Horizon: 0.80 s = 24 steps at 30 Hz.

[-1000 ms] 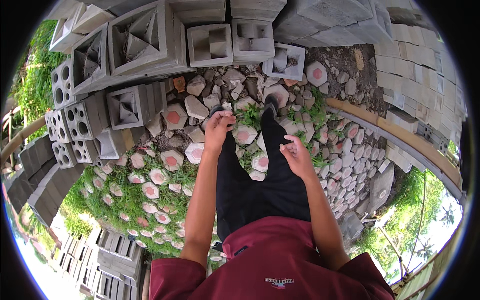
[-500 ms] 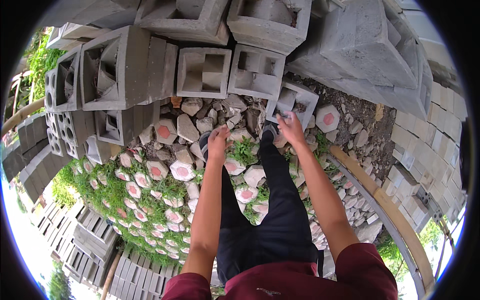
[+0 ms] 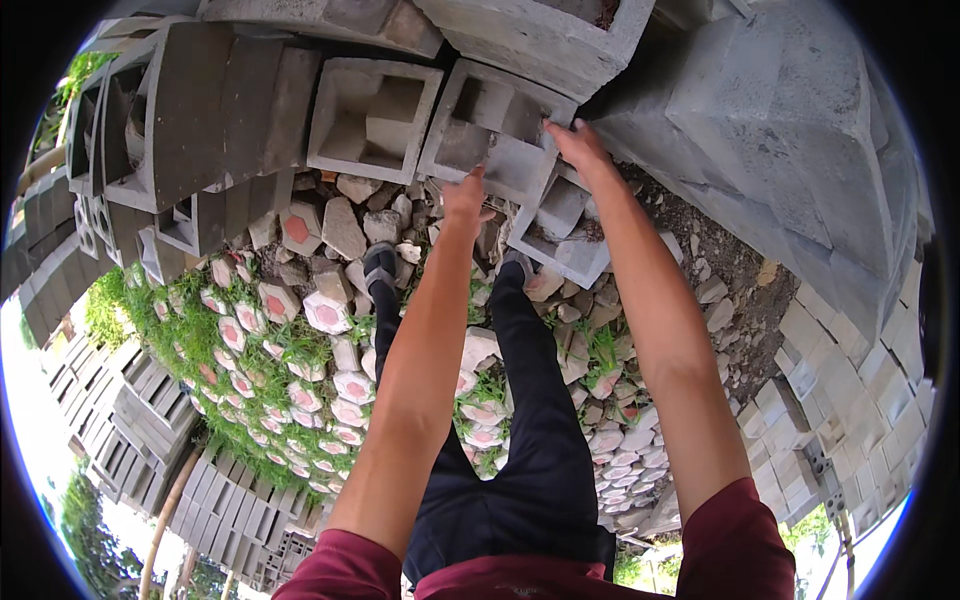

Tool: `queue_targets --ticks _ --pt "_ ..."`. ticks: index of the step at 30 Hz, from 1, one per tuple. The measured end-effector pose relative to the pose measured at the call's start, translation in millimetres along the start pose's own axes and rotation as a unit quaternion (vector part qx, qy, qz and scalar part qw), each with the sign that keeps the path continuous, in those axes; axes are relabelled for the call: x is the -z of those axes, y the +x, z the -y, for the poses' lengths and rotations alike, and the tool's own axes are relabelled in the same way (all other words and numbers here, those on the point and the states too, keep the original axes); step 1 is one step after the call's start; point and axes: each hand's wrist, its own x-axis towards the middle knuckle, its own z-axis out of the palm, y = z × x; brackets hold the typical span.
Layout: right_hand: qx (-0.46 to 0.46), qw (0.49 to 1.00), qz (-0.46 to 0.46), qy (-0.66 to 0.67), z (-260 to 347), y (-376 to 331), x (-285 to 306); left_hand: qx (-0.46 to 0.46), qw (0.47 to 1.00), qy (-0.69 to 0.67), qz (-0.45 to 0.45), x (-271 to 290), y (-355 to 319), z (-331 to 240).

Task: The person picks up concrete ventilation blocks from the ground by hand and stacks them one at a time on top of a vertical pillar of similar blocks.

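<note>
A square grey concrete vent block [image 3: 517, 166] with stepped recesses stands in front of me, at the foot of a stack. My left hand [image 3: 464, 197] is at its near lower edge, fingers apart, the index finger pointing up at the block's face. At its right side is my right hand [image 3: 580, 150], fingers stretched out toward the edge; whether they touch it, I cannot tell. Below the right forearm a second vent block [image 3: 573, 262] lies tilted on the rubble, close to my foot. Another vent block [image 3: 335, 78] stands to the left of the first.
Larger concrete blocks [image 3: 775, 110] are piled at the right, with more stacked blocks [image 3: 190, 110] at the left. Loose stones [image 3: 343, 228] lie about my shoes. Hexagonal pavers [image 3: 326, 312] with red centres sit among grass. Pale bricks [image 3: 830, 370] are stacked at the far right.
Both hands have moved forward and up, from above the rubble and the tilted block to the upright vent block. My view has come closer to the stack.
</note>
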Motion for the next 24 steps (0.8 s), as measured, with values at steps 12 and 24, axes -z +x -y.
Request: queue_targets --ticks 12,24 --pt "-0.065 0.996 0.066 0.015 -6.7 21.7 1.6 -0.005 0.989 -0.146 -0.034 -13.5 7.5 1.4" --pt "0.028 0.995 0.05 0.08 12.5 -128.6 10.0 -0.066 0.99 -0.123 0.003 57.4 -100.2 27.8"
